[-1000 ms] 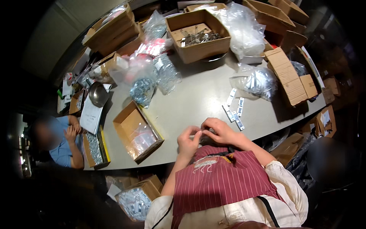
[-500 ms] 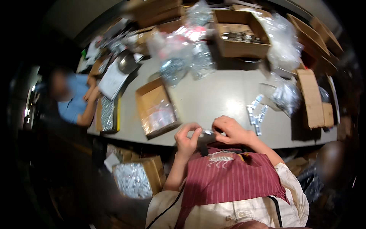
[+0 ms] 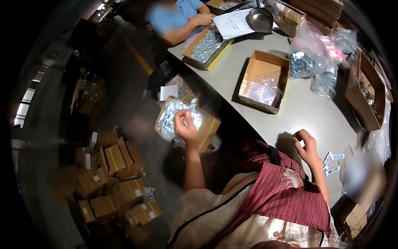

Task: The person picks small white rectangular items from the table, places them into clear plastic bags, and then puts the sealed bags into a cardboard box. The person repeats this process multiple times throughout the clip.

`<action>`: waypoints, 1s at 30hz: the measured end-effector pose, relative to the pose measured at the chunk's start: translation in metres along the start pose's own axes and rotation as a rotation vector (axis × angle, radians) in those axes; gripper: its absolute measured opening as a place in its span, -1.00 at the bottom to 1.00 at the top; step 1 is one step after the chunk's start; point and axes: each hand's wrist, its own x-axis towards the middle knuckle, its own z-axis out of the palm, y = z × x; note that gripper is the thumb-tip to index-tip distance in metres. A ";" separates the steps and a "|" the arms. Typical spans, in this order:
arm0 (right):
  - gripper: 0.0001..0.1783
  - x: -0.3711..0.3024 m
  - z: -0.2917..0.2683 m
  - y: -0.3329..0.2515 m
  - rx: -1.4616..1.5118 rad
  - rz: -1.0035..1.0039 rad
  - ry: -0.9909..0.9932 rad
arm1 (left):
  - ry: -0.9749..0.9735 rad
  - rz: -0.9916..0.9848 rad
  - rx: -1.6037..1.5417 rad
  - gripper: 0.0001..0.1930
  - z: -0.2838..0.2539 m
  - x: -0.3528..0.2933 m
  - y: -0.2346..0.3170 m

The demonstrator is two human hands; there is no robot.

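Observation:
My left hand point(image 3: 185, 126) is over a cardboard carton point(image 3: 210, 128) on the left below the table, filled with small silvery-white packets point(image 3: 170, 120). Its thumb and fingers are pinched, and a small pale packet point(image 3: 193, 103) sticks up beside the fingertips. At the table's near edge my right hand point(image 3: 306, 148) is curled, with a small white piece point(image 3: 302, 143) showing between thumb and fingers; its kind is not clear. Next to the right wrist lie several small blue-and-white packets point(image 3: 331, 162) on the table.
An open box of clear plastic bags point(image 3: 265, 89) stands mid-table. Beyond it are bags of metal parts point(image 3: 302, 62), a box point(image 3: 369, 91) and a metal scoop point(image 3: 260, 20). A co-worker's hand point(image 3: 202, 19) rests near a parts tray point(image 3: 207, 47). Cartons point(image 3: 112, 186) fill the floor.
My view has swung left. My left hand has left the small object both hands held together and reached down over the carton; my right hand stays by the table edge.

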 end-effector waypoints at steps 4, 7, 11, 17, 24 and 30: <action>-0.88 -0.015 -0.007 0.022 -0.010 0.129 -0.010 | -0.142 0.120 0.758 -0.94 -0.058 -0.015 -0.128; -0.88 -0.031 -0.015 0.040 -0.050 0.171 0.059 | -0.183 0.194 0.807 -0.90 -0.036 -0.032 -0.142; -0.87 -0.056 -0.028 0.053 -0.011 0.310 0.187 | -0.248 0.299 0.385 -0.92 0.053 -0.017 -0.020; -0.82 -0.057 -0.028 0.052 0.019 0.386 0.209 | -0.798 0.377 0.214 -0.85 0.183 0.012 0.059; -0.86 -0.061 -0.033 0.037 0.019 0.367 0.326 | -1.114 0.507 0.430 -0.58 0.310 0.001 0.041; -0.84 -0.101 -0.025 0.059 0.095 0.505 0.414 | -1.293 0.223 0.260 -0.61 0.322 0.031 0.037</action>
